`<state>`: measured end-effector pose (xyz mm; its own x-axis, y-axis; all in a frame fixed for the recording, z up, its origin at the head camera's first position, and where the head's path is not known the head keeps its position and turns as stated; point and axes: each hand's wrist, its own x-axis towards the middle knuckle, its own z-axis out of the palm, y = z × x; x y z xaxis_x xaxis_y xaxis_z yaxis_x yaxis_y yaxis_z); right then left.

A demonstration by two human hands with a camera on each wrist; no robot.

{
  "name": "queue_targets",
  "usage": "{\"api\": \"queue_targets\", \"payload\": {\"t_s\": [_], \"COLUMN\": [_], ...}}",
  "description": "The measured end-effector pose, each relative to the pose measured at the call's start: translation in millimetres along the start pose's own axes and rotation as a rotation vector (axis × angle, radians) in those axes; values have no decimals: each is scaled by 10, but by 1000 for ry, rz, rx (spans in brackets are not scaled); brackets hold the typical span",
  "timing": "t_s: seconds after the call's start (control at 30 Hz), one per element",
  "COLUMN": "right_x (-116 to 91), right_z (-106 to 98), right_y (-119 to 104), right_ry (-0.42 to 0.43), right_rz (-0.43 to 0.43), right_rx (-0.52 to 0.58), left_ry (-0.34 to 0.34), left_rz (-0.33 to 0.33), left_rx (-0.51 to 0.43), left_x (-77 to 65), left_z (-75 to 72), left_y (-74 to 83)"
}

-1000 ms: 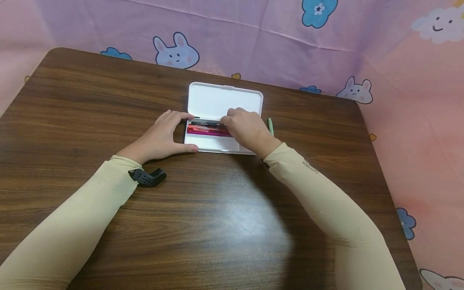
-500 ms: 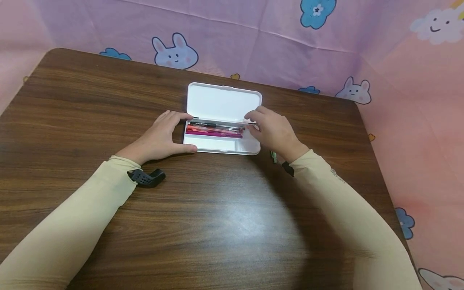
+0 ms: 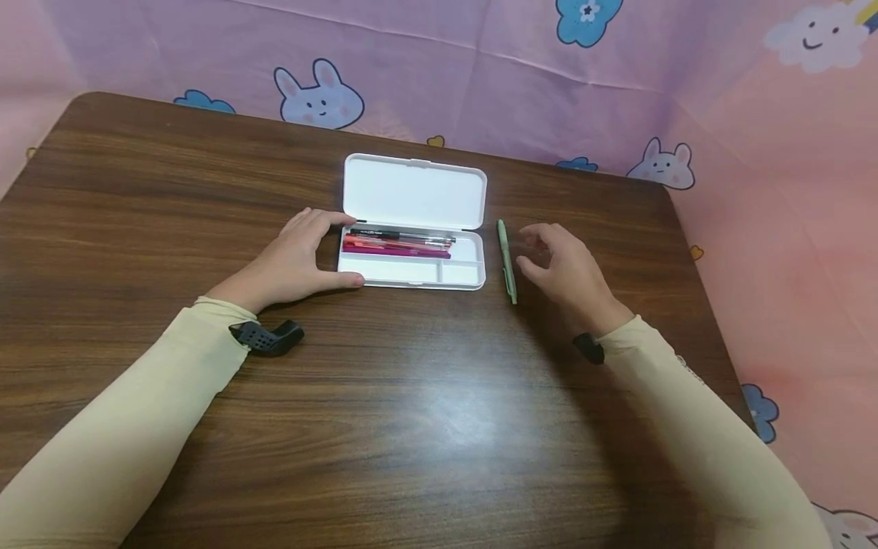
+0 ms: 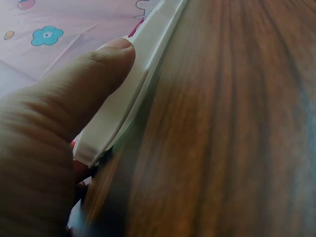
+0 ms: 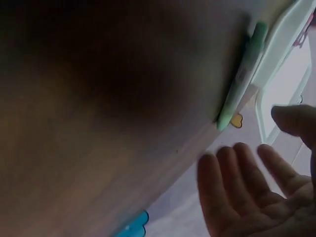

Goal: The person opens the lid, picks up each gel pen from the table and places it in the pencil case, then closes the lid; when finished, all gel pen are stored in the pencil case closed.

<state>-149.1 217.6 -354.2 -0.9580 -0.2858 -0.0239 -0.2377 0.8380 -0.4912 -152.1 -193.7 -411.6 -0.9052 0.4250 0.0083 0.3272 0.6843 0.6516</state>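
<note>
A white pencil case (image 3: 401, 271) stands with its lid (image 3: 414, 191) raised. In its rear compartment lie a black-ended clear pen (image 3: 384, 234), reddish pens (image 3: 370, 244) and a purple pen (image 3: 405, 252). My left hand (image 3: 288, 255) grips the case's left end, thumb at the front edge and fingers at the hinge corner. In the left wrist view the thumb rests against the white case (image 4: 133, 84). A green pen (image 3: 506, 263) lies on the table right of the case. Just right of it, my right hand (image 3: 569, 271) has loosely bent fingers, holds nothing and does not touch the pen.
Everything stands on a dark wood-grain table (image 3: 384, 396), its rounded corners at the back. A pink and purple curtain (image 3: 425, 69) with printed rabbits and clouds hangs behind and to the right. Black straps (image 3: 267, 338) sit at both wrists.
My right hand has left the pens in the case and moved right, past the green pen, which now shows fully. My left hand stays on the case. The view has shifted slightly.
</note>
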Motion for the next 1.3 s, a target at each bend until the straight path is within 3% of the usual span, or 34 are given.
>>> {"api": "queue_targets", "payload": {"t_s": [0.17,0.37,0.7,1.3], "right_x": [-58,-79,-32,-56], "right_z": [80,145,219,172], "right_y": [-24,-51,-77,-15], "right_ry": [-81,-116,-130,-148], "right_rz": [43,97,83,152], "right_rx": [104,169,21,25], "left_ry": [-1,-10,-5,-6], "left_rz": [3,-6,-8,-14], "left_rx": [2,-3,0,1], "left_x": [7,5,4,-5], "left_z": [-2,3,8,-13], "left_y": [-1,7,11,15]}}
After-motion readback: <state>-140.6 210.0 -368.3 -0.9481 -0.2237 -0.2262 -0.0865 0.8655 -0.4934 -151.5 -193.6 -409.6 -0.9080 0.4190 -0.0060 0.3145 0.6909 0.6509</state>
